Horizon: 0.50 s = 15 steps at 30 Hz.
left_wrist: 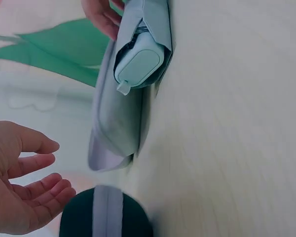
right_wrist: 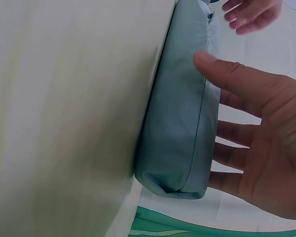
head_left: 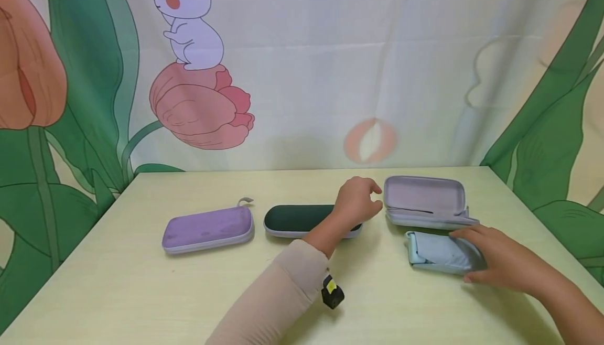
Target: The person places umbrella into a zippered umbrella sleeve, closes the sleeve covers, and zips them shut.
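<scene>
A light blue fabric pouch (head_left: 439, 253) lies on the table at the right. At its right end is my right hand (head_left: 514, 263); in the right wrist view its thumb reaches over one side of the pouch (right_wrist: 172, 113) and the fairly straight fingers lie beyond the other. In the left wrist view a pale green case end shows in the pouch's opening (left_wrist: 140, 59). My left hand (head_left: 356, 203) holds nothing, its fingers loosely bent above the right end of a dark green case (head_left: 297, 218). Behind the pouch, a lilac case (head_left: 424, 195) stands with its lid up.
A purple case (head_left: 207, 228) with a strap lies at the left of the table (head_left: 118, 282). A small black object with a yellow mark (head_left: 332, 292) is beside my left sleeve. Behind the table hangs a printed curtain (head_left: 302, 72).
</scene>
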### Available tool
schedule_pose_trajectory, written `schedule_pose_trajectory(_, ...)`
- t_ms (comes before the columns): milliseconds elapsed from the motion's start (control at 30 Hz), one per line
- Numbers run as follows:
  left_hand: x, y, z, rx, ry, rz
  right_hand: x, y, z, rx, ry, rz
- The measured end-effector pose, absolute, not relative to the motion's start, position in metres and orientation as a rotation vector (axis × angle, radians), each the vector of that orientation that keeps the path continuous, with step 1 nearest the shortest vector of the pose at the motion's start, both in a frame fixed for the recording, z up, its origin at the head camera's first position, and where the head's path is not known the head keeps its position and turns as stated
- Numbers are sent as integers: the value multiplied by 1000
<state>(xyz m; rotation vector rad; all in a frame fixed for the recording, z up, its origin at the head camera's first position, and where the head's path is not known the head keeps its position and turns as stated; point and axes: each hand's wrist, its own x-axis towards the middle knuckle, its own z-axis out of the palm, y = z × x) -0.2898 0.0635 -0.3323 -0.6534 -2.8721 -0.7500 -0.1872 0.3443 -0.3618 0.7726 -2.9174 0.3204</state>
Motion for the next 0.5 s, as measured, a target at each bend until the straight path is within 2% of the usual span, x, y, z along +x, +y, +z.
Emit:
schedule_pose_trajectory(267,-318,96,-342,-484,-2963,-923,-191,343,-359,787,-2940,268)
schedule_pose_trajectory(500,-328,121,-353,-354,-2992,-1108,-194,343,-361,792,-2941,242)
